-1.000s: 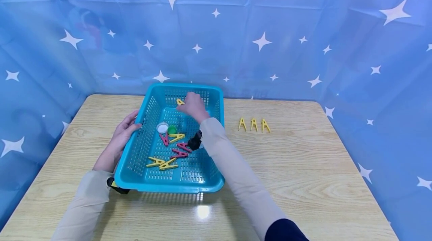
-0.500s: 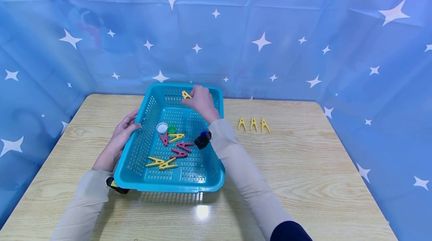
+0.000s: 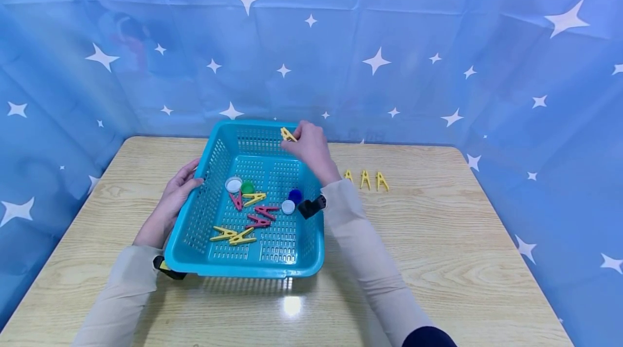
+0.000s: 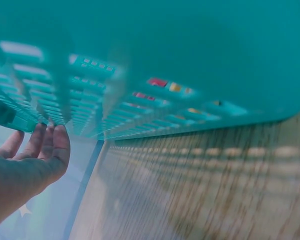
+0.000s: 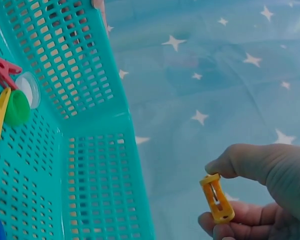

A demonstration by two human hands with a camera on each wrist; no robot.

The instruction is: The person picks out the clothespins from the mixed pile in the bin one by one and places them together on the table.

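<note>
My left hand (image 3: 174, 195) holds the teal plastic basket (image 3: 243, 270) at its left rim, thumb over the edge. In the left wrist view its fingers (image 4: 61, 142) touch the slotted outer wall. A yellow clothespin (image 5: 217, 200) is pinched between the thumb and fingers of my right hand (image 3: 313, 147), above the basket's far right corner. Inside the basket lie several yellow clothespins (image 3: 242, 236), red clothespins (image 3: 258, 221), a green cap (image 3: 247, 187), a blue cap (image 3: 295, 195) and white caps (image 3: 288, 207).
Three yellow clothespins (image 3: 365, 179) stand in a row on the wooden table (image 3: 438, 239), right of the basket; my right arm partly covers the leftmost one. A blue curtain (image 3: 413, 22) with white stars hangs behind the table.
My right hand has risen from inside the basket and moved right with the yellow clothespin. The blue cap and a white cap now show in the basket. My left hand has stayed put.
</note>
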